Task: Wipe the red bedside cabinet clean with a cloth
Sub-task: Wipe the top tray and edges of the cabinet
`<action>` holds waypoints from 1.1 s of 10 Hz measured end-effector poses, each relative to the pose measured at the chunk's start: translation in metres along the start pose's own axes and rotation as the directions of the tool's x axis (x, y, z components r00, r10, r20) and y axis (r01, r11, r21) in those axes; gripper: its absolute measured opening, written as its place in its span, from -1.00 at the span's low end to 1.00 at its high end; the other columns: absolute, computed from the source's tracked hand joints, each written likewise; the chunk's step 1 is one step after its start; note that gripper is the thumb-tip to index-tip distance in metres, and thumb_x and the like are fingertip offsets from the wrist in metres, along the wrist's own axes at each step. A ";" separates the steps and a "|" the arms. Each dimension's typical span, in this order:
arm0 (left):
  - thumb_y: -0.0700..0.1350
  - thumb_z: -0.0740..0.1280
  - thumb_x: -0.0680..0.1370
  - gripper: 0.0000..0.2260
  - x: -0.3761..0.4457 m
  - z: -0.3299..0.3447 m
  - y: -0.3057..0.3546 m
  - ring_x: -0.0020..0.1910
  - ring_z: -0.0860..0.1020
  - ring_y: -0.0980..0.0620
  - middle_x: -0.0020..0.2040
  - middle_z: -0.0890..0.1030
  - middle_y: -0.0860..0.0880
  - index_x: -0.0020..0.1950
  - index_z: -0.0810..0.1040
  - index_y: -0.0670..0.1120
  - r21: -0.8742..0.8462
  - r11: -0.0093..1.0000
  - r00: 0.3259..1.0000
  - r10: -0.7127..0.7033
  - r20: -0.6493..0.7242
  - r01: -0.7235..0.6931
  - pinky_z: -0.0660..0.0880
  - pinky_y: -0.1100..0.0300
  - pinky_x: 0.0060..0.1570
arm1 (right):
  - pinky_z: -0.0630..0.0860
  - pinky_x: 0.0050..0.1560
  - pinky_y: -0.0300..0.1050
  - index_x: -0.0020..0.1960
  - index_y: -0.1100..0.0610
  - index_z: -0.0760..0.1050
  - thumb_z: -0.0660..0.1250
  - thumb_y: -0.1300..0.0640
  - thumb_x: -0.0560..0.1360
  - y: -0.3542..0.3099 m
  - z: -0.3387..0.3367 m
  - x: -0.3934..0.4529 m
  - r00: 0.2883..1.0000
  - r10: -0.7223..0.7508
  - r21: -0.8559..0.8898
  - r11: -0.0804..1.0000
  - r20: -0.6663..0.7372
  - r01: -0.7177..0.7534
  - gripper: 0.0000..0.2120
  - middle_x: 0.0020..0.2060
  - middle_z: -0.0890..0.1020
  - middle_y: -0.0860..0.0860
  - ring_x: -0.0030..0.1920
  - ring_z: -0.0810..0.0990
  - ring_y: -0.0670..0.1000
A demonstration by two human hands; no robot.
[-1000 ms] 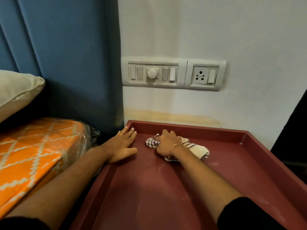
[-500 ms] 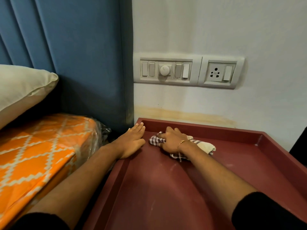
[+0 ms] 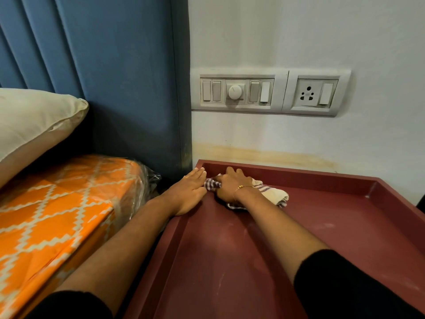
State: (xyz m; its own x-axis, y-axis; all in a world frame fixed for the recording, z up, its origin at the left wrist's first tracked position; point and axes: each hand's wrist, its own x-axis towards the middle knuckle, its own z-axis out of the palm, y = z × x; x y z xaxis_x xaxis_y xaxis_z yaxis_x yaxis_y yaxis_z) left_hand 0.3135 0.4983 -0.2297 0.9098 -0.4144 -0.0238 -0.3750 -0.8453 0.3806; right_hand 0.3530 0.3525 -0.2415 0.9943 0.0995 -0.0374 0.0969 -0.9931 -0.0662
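Soft checked cloth (image 3: pixel 264 192), light and floppy, sits bunched under the right hand (image 3: pixel 232 186) in the cabinet's (image 3: pixel 345 226) back-left corner; best gripped by the bunch. Left hand (image 3: pixel 188 192) lies open, flat on the cabinet's rim.

The cloth (image 3: pixel 271 192) lies in the cabinet's (image 3: pixel 322 226) back-left corner, bed (image 3: pixel 57 215) to its left.

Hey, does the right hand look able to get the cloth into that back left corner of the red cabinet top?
Probably yes. The right hand presses the cloth beside that corner, but the left hand lies flat on the cabinet top rim there, partly crowding the corner.
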 end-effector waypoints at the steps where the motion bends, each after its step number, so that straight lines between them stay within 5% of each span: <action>1: -0.15 -0.03 0.64 -0.53 0.000 0.001 -0.001 0.53 -0.14 0.08 0.56 -0.11 -0.05 0.52 -0.09 -0.13 -0.011 1.000 1.000 -0.005 -0.004 0.005 -0.18 0.22 0.47 | 0.27 0.30 0.20 0.39 -0.07 0.34 0.21 -0.07 0.50 -0.017 -0.001 0.005 0.999 0.031 -0.019 0.999 -0.006 -0.032 -0.55 0.35 0.29 0.09 0.37 0.23 0.19; 3: -0.16 -0.04 0.64 -0.54 -0.001 0.000 -0.001 0.53 -0.13 0.09 0.56 -0.10 -0.04 0.52 -0.08 -0.13 -0.041 0.999 1.000 0.004 -0.011 -0.004 -0.17 0.21 0.48 | 0.33 0.24 0.17 0.41 -0.12 0.28 0.20 -0.06 0.53 0.002 0.002 -0.015 0.980 -0.196 -0.047 0.979 0.041 0.198 -0.55 0.28 0.31 0.07 0.31 0.27 0.17; 5: -0.16 -0.04 0.64 -0.54 0.000 0.000 0.000 0.53 -0.14 0.08 0.56 -0.11 -0.05 0.52 -0.08 -0.13 -0.035 0.999 1.000 0.000 -0.008 -0.001 -0.18 0.22 0.47 | 0.28 0.28 0.18 0.40 -0.09 0.31 0.22 -0.05 0.50 -0.013 -0.001 0.002 1.000 -0.014 -0.025 1.000 -0.018 0.013 -0.53 0.35 0.30 0.09 0.36 0.24 0.18; 7: -0.16 -0.04 0.64 -0.54 0.001 0.000 -0.001 0.53 -0.14 0.08 0.56 -0.10 -0.04 0.52 -0.08 -0.14 -0.024 1.000 1.000 0.001 -0.001 -0.001 -0.18 0.21 0.47 | 0.35 0.18 0.11 0.38 -0.12 0.33 0.21 -0.08 0.53 0.000 0.009 -0.036 0.965 -0.259 -0.054 0.965 -0.037 0.257 -0.58 0.22 0.35 0.08 0.24 0.30 0.15; 9: -0.15 -0.04 0.64 -0.54 0.000 0.001 0.001 0.53 -0.14 0.08 0.56 -0.11 -0.04 0.52 -0.09 -0.13 0.011 1.000 1.000 -0.002 0.001 0.002 -0.17 0.19 0.49 | 0.30 0.26 0.17 0.39 -0.09 0.32 0.21 -0.07 0.52 -0.005 0.003 -0.024 0.998 -0.048 -0.001 0.999 -0.033 0.048 -0.56 0.29 0.32 0.09 0.33 0.26 0.19; 11: -0.12 -0.03 0.63 -0.52 0.000 0.000 0.000 0.53 -0.16 0.08 0.56 -0.14 -0.04 0.52 -0.11 -0.13 0.100 0.995 1.000 -0.004 0.024 0.001 -0.17 0.12 0.50 | 0.32 0.23 0.14 0.36 -0.09 0.34 0.20 -0.04 0.52 -0.003 0.010 -0.050 0.982 -0.181 -0.020 0.983 -0.047 0.180 -0.59 0.26 0.34 0.09 0.29 0.28 0.16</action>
State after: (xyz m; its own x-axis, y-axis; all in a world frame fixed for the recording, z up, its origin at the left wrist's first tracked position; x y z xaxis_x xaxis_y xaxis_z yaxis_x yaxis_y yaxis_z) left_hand 0.3140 0.4983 -0.2295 0.9068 -0.4190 -0.0472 -0.3895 -0.8753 0.2865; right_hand 0.3023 0.3514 -0.2495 0.9613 0.2747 0.0224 0.2755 -0.9599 -0.0514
